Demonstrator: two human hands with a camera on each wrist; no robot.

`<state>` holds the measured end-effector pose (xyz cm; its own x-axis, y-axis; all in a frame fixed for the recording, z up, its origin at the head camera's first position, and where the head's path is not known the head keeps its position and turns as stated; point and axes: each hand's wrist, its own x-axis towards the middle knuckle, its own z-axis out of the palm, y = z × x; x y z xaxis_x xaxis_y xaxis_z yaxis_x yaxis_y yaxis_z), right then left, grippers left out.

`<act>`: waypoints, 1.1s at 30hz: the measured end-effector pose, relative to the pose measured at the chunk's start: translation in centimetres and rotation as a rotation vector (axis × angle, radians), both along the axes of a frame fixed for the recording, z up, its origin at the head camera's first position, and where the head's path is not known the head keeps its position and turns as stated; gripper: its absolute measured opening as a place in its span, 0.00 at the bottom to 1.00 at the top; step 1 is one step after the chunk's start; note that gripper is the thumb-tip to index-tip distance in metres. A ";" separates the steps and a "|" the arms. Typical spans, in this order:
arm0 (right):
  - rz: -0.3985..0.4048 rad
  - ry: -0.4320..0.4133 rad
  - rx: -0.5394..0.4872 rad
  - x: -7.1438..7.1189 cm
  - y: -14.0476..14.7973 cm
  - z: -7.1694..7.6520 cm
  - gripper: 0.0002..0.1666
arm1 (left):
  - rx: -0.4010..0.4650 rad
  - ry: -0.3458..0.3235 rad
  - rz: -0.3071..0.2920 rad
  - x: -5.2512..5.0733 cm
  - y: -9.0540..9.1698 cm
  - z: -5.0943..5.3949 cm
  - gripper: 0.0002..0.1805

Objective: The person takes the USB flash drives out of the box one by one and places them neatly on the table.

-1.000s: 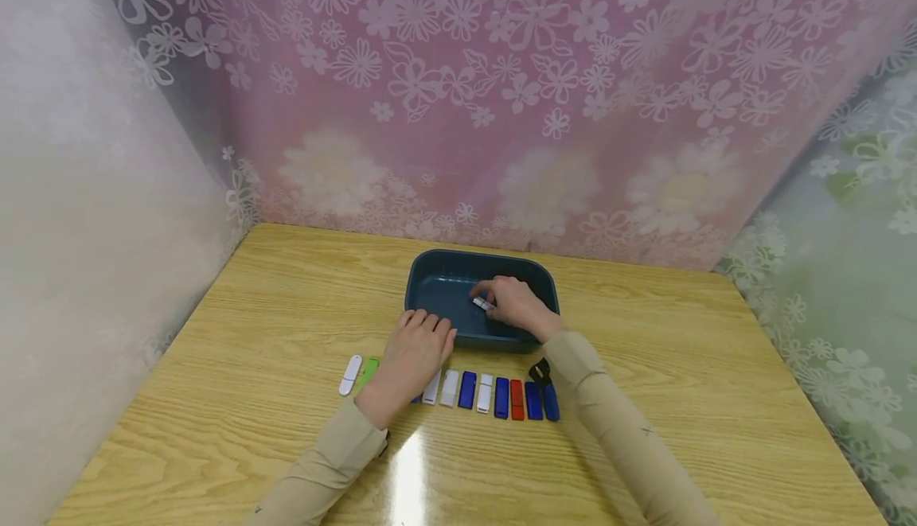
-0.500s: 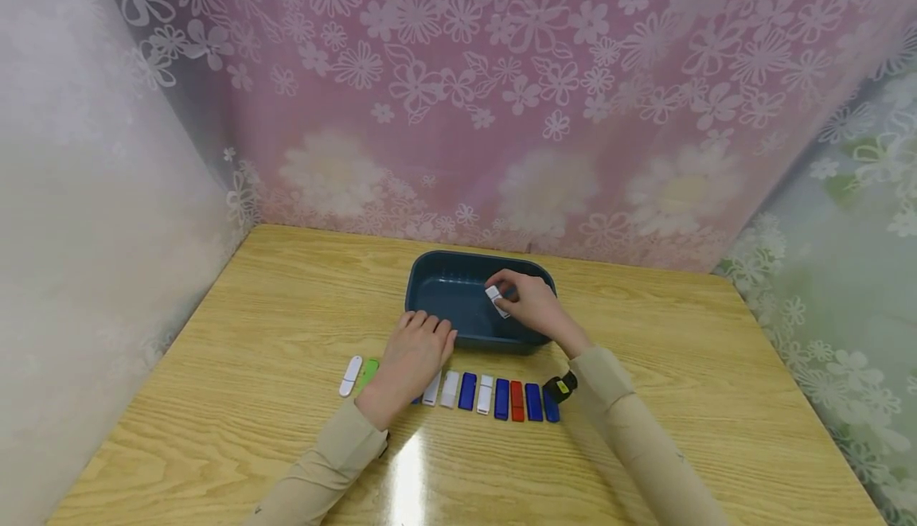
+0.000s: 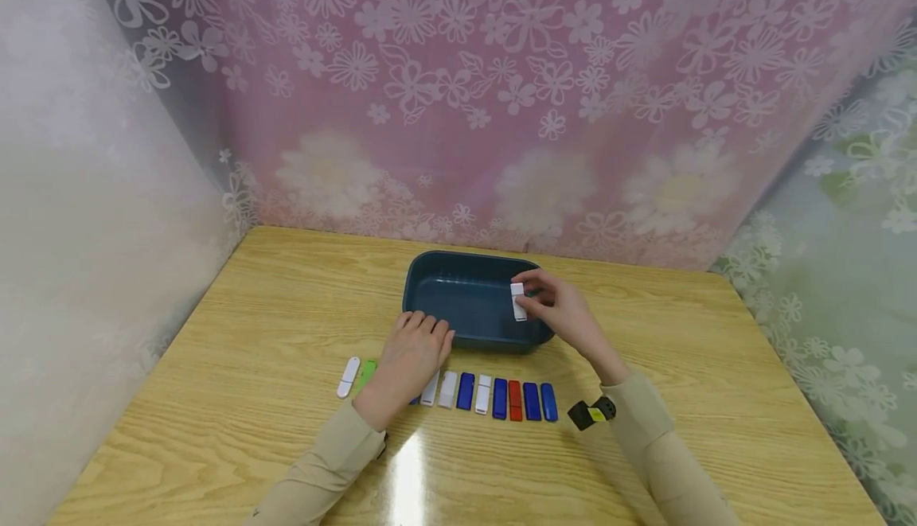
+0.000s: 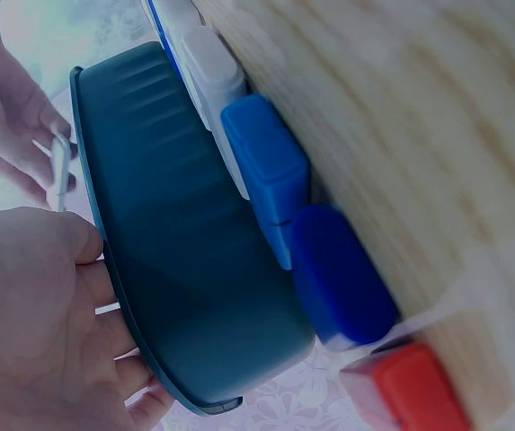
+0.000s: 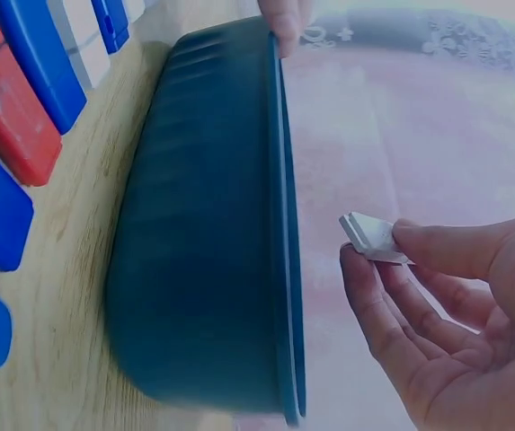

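Observation:
My right hand (image 3: 566, 311) pinches a white USB flash drive (image 3: 519, 303) between thumb and fingers, above the right part of a dark teal plastic basin (image 3: 408, 287). In the right wrist view the flash drive (image 5: 372, 238) is tilted and apart from the rim. My left hand (image 3: 415, 355) holds the basin's near rim at its left end, fingers hooked over it, as the left wrist view shows. In front of the basin, a row of capped flash drives lies on the table, among them a red one (image 3: 515, 400), a blue one (image 3: 548, 403) and a green one (image 3: 368, 372). The left forearm hides part of the row.
The wooden table (image 3: 716, 383) runs back to a pink flowered curtain (image 3: 444, 112), with pale hangings at both sides. A white flash drive (image 3: 348, 376) marks the row's left end. A black strap-on camera (image 3: 591, 413) hangs at the right wrist.
My right hand has lifted the white flash drive up from inside the basin and moved it rightward, turning it more upright. The left hand has stayed on the rim.

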<state>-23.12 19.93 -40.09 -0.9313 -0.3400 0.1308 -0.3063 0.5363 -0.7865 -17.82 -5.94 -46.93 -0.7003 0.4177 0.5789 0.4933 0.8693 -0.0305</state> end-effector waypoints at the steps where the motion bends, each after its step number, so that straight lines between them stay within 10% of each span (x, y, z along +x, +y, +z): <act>1: -0.008 0.001 -0.004 0.3 0.3 0.0 0.20 | 0.001 0.001 0.000 0.0 0.0 0.0 0.13; 18: -0.043 -0.046 0.021 6.3 6.5 -1.5 0.24 | 0.014 0.005 -0.007 0.0 0.1 -0.1 0.13; 33: -0.037 -0.211 0.183 8.6 6.9 -4.9 0.21 | -0.013 -0.013 0.009 0.3 0.1 0.3 0.13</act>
